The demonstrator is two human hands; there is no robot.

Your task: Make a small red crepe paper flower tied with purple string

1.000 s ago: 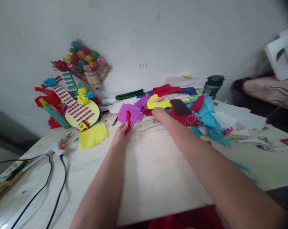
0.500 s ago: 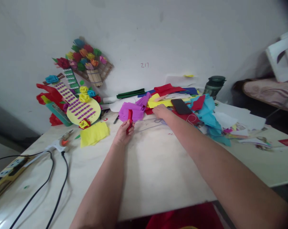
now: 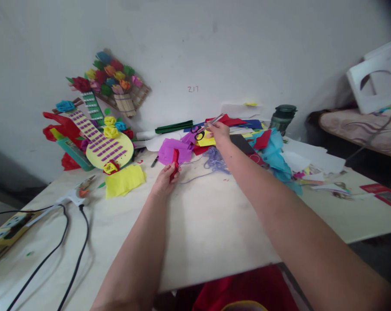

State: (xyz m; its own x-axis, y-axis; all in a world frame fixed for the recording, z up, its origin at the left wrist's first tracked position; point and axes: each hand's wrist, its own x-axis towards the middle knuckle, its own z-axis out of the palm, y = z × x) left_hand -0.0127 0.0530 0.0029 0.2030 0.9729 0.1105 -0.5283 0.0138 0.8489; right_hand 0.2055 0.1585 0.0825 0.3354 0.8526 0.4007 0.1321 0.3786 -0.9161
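Note:
My left hand [image 3: 166, 178] is closed around a narrow folded strip of red paper [image 3: 175, 160], whose upper end sticks up past the fingers. Farther off, my right hand [image 3: 218, 131] grips a pair of scissors [image 3: 200, 132] with dark handles; the handles point left and the blades rise to the right. Behind the red strip lies purple paper [image 3: 169, 151]. Beneath the right wrist is a tangle of lavender yarn [image 3: 214, 160], with one strand trailing left across the table. Yellow paper [image 3: 205, 141] lies just under the scissors.
A glue gun [image 3: 75, 195] with black cords and a power strip [image 3: 14, 224] lie at the left. Yellow crepe paper [image 3: 125, 180] is near a paper-flower guitar [image 3: 109, 149]. Blue crepe paper [image 3: 276, 153], paper scraps and a dark bottle [image 3: 282, 117] stand at the right.
My right hand has picked up the scissors and lifted them off the paper pile. More of the lavender yarn now shows. My left hand still holds the red paper strip.

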